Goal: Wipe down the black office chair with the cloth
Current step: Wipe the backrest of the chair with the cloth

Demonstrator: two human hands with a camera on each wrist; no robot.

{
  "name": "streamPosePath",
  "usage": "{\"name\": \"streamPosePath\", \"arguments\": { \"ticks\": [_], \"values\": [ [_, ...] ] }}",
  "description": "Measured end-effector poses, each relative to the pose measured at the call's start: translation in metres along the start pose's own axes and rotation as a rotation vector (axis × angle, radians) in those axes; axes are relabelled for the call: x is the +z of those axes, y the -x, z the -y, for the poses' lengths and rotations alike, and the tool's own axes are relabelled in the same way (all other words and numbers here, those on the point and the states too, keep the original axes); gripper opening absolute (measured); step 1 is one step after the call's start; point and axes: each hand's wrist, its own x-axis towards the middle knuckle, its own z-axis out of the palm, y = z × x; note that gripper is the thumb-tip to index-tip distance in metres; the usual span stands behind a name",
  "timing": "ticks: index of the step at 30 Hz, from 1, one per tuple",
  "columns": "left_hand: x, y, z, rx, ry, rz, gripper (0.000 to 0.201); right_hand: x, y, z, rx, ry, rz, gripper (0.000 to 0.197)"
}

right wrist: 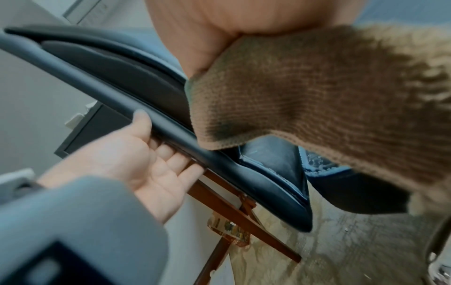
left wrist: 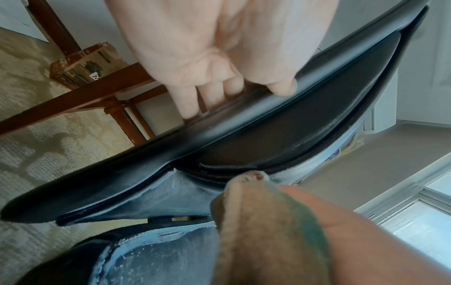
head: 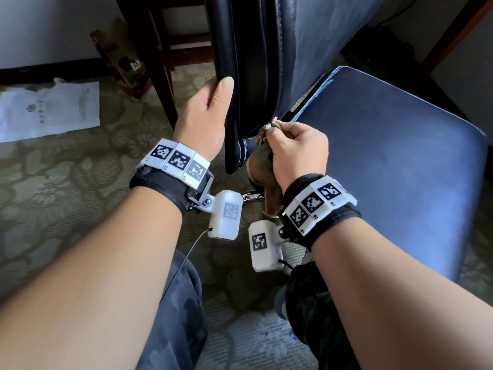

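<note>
At the lower edge of the black office chair's backrest [head: 240, 62], the left hand [head: 205, 116] grips the rim, thumb in front, fingers behind; the right hand [head: 298, 150] clutches the brown cloth [right wrist: 305, 92] bunched against the backrest's base, just above the seat [head: 400, 161].

Patterned beige carpet [head: 80, 182]; reddish wooden frame [left wrist: 80, 100] by pale wall [head: 40, 25]; white paper [head: 50, 110] on floor; daylit window [left wrist: 419, 221].
</note>
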Motion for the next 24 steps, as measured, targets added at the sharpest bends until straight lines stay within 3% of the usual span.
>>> {"name": "streamPosePath", "arguments": {
  "ticks": [5, 11, 15, 18, 24],
  "values": [
    [-0.001, 0.001, -0.001, -0.015, -0.005, 0.024, 0.021, 0.016, 0.0, -0.009, 0.051, 0.104, 0.085, 0.011],
    [-0.01, -0.004, 0.003, 0.001, 0.001, 0.078, 0.02, 0.005, 0.003, -0.003, 0.074, -0.037, 0.043, 0.015],
    [-0.006, 0.0, 0.003, 0.016, 0.081, 0.103, 0.043, -0.016, 0.011, 0.012, -0.012, -0.264, -0.062, 0.013],
    [-0.005, 0.003, 0.003, 0.018, 0.093, 0.116, 0.056, -0.014, 0.013, 0.013, -0.033, -0.249, -0.065, 0.008],
    [-0.009, 0.003, 0.005, -0.027, 0.175, 0.149, 0.038, 0.001, 0.01, 0.001, 0.012, -0.15, -0.074, 0.003]
  ]
}}
